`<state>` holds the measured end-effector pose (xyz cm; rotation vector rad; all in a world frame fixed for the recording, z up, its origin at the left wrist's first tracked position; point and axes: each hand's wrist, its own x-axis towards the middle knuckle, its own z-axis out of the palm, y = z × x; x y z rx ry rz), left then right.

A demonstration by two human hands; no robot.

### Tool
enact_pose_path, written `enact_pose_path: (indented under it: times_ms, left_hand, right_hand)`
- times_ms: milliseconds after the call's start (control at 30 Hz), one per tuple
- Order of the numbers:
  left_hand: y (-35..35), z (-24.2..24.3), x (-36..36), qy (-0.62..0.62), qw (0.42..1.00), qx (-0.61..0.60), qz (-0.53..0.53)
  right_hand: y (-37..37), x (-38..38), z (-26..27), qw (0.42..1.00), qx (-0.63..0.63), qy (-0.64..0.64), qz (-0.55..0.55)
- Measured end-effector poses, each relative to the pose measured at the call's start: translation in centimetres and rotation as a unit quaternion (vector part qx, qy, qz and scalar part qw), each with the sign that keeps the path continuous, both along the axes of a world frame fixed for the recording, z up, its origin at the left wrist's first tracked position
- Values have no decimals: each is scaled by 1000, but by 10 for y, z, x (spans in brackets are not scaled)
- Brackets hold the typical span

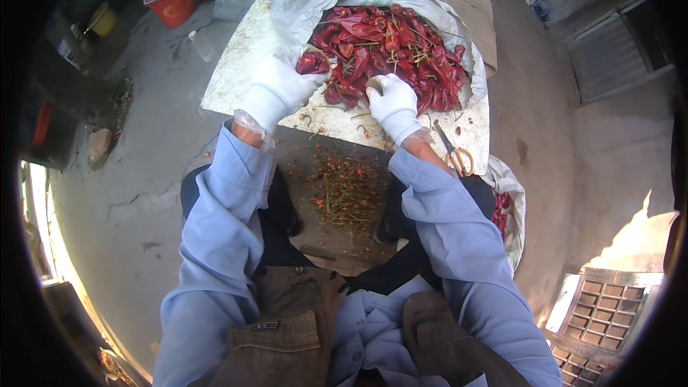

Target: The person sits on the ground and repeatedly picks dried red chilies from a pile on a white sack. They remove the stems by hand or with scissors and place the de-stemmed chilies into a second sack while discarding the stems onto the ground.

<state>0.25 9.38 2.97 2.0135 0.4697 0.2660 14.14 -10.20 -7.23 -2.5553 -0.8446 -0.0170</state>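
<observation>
A white woven sack (457,24) lies open on a pale board (236,64), with a heap of dried red chili peppers (371,48) at its mouth. My left hand (285,83), in a white knit glove, is shut on red peppers (312,63) at the heap's left edge. At the heap's near edge is my right hand (395,102), gloved too, its fingers curled; whether something is between them cannot be told. Scissors with orange handles (457,158) rest on the board to the right of my right wrist. Loose stems lie about the board's near edge.
Between my feet lies a pile of cut stems and orange-red bits (346,193) on the floor. Another sack with red peppers (510,204) stands by my right leg. Farther left are a red bucket (172,2), a clear plastic bottle (201,47) and a yellow bucket (102,20).
</observation>
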Motion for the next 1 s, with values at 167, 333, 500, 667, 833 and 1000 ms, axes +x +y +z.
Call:
enact_pose_path:
  times_ms: [167,333,500,667,833,1000]
  left_hand:
    - [-5,-7,1,-23,999,-25,-18]
    - [0,-12,-1,21,1000,-1,-24]
    - [-1,-8,3,64,998,-12,-26]
    - [-7,-22,11,42,996,40,-66]
    - [-17,-49,26,-43,989,133,-58]
    - [-29,-42,27,-22,983,-172,-64]
  right_hand:
    - [13,-13,-1,995,6,-27,91]
    - [30,-17,-2,992,-112,-12,59]
    - [21,-3,-9,999,-29,3,17]
    - [15,-6,-2,941,269,200,-52]
    - [9,-38,33,802,450,392,-15]
    - [-2,-51,63,791,443,421,4]
